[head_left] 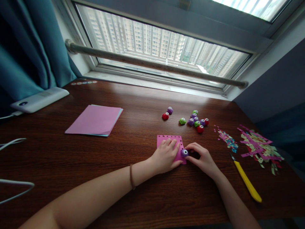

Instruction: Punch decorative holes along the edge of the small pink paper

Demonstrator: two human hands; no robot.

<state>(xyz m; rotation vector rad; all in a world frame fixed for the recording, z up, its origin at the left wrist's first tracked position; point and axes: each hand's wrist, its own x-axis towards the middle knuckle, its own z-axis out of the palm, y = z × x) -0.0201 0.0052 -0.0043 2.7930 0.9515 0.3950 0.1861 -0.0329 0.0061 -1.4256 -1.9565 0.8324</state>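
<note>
A small pink paper square (169,140) lies on the dark wooden desk (133,197), with a row of punched holes along its far edge. My left hand (166,156) lies flat on it, fingers spread, pressing it down. My right hand (201,158) grips a small purple paper punch (184,153) set on the square's right edge.
Several red, green and purple punches (194,120) sit farther back. A stack of pink and blue paper (95,120) lies at the left. A yellow craft knife (246,181), punched confetti (227,138) and paper scraps (258,148) are on the right. A white power bank (39,99) and cables sit far left.
</note>
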